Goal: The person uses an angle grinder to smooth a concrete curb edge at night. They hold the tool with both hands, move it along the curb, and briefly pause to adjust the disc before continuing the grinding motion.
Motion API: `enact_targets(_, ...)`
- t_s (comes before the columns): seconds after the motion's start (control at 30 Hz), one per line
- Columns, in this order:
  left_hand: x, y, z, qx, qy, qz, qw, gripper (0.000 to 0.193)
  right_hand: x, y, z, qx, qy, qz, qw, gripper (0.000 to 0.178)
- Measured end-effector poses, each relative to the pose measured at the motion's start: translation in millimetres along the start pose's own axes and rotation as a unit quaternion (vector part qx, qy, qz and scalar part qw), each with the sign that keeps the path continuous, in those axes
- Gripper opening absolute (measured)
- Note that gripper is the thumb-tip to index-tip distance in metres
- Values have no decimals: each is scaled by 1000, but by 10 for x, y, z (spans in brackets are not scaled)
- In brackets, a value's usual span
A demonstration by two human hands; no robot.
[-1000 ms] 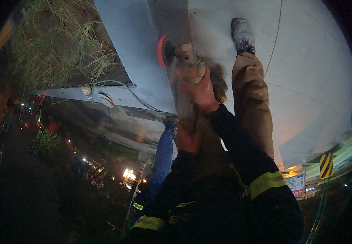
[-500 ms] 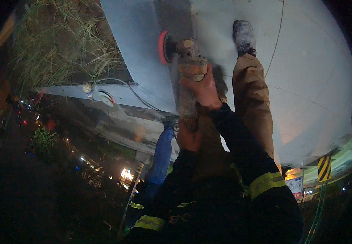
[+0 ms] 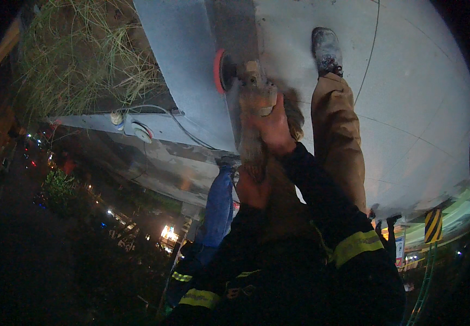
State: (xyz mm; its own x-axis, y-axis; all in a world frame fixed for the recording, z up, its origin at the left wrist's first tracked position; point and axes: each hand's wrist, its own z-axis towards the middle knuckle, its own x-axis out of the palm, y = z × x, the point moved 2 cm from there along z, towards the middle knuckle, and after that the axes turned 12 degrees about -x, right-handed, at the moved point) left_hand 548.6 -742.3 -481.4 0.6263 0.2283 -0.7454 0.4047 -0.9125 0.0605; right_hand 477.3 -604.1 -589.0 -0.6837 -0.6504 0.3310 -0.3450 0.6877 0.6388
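Both my hands are wrapped round a dusty, worn angle grinder (image 3: 252, 108) fitted with a disc (image 3: 225, 70), red at its edge and dark behind. My right hand (image 3: 277, 129) grips the body just behind the grinder's head. Lower down, my left hand (image 3: 254, 189) closes round the rear end, partly in shadow. The disc stands on edge at the upright side of a smooth grey ledge (image 3: 191, 70), against it or very close; I cannot tell which. Parts of the grinder's body and the disc look blurred.
Dry grass (image 3: 94, 60) lies beyond the ledge. A cable (image 3: 161, 108) runs along it, past a pale round disc (image 3: 141, 131) and a small pale object (image 3: 117, 118). Another person's blue-jeaned leg (image 3: 217, 209) is close on my left. My shoe (image 3: 326, 49) rests on pale floor.
The grinder and both my hands have shifted slightly down and to the right. The other person's leg has moved a little, and dark figures now show at the lower right.
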Motion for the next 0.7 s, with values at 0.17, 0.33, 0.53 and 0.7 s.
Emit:
enact_targets(0.17,-34,-138,122,-13,21,7,1000,62,-28,42,110,3,6,-62,998,82)
enact_targets(0.33,76,-155,81,-49,5,38,998,68,-83,-224,110,22,-8,-19,1000,83)
enact_targets(0.53,61,-27,-31,-70,48,55,995,67,-134,-298,-80,1,15,-17,1000,67)
enact_targets(0.7,84,-127,48,-80,23,83,993,66,-43,27,73,-21,8,-23,999,67)
